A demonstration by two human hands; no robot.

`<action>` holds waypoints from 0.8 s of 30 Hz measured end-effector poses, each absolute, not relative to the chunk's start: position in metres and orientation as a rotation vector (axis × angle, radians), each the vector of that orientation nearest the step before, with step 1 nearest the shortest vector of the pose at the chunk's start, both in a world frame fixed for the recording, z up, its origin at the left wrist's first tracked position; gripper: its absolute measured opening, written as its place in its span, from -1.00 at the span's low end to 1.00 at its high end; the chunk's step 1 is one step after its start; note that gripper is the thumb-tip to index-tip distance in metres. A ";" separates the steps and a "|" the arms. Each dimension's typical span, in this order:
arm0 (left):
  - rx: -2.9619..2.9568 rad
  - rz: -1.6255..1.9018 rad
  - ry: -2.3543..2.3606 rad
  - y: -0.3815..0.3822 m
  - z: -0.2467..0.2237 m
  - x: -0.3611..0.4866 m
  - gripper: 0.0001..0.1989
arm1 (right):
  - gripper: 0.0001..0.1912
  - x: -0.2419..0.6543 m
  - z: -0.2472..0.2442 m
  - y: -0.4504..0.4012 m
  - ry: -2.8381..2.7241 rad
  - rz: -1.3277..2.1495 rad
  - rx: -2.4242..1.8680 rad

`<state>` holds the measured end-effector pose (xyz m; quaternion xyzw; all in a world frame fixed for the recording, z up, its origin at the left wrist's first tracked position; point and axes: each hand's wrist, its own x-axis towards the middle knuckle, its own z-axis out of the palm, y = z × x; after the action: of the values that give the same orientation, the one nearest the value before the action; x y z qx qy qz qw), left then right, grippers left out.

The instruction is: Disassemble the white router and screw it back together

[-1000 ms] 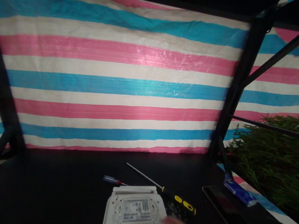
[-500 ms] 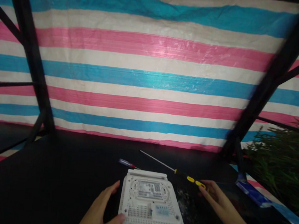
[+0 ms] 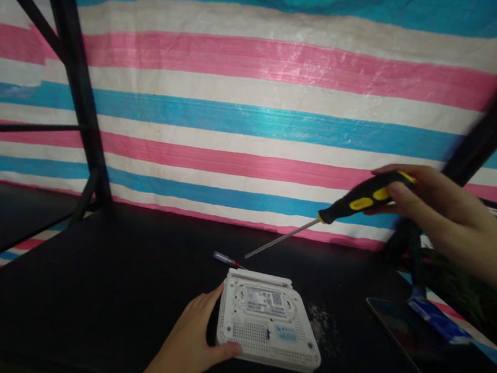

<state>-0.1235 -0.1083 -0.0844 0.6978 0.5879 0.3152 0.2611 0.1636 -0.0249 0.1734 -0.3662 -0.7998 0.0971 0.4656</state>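
A white router (image 3: 257,326) lies on the black table with its labelled, vented underside up. My left hand (image 3: 196,336) grips its left edge, thumb on the near left corner and fingers along the side. In my right hand (image 3: 438,209) is a long screwdriver (image 3: 351,201) with a black and yellow handle, raised above the table. Its shaft slants down to the left, the tip just past the far edge of the router and apart from it. Behind the router rests a smaller screwdriver (image 3: 227,259) with a clear purplish handle and red collar.
At the right, a dark flat glass-like panel (image 3: 417,352) lies on the table (image 3: 91,294), with a blue box (image 3: 439,320) beside it. Pale crumbs (image 3: 325,327) are scattered right of the router. Black metal posts (image 3: 80,96) stand before a striped tarp (image 3: 254,117).
My right hand has picked the long screwdriver up off the table and raised it. My left hand has closed further onto the router's side. The view has shifted somewhat.
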 end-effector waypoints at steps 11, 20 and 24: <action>1.959 0.895 1.561 -0.107 -0.089 -0.125 -0.10 | -0.47 0.110 0.182 -0.017 -2.219 0.494 -0.798; 1.946 0.891 1.552 -0.109 -0.086 -0.126 -0.10 | -0.51 0.106 0.184 -0.016 -2.244 0.492 -0.788; 1.949 0.902 1.546 -0.109 -0.084 -0.125 -0.11 | -0.51 0.104 0.184 -0.018 -2.265 0.485 -0.796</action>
<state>-0.1252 -0.1092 -0.0837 0.7140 0.5665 0.3305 0.2451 0.1045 -0.0179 0.1835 -0.3057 -0.8699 0.1864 0.3391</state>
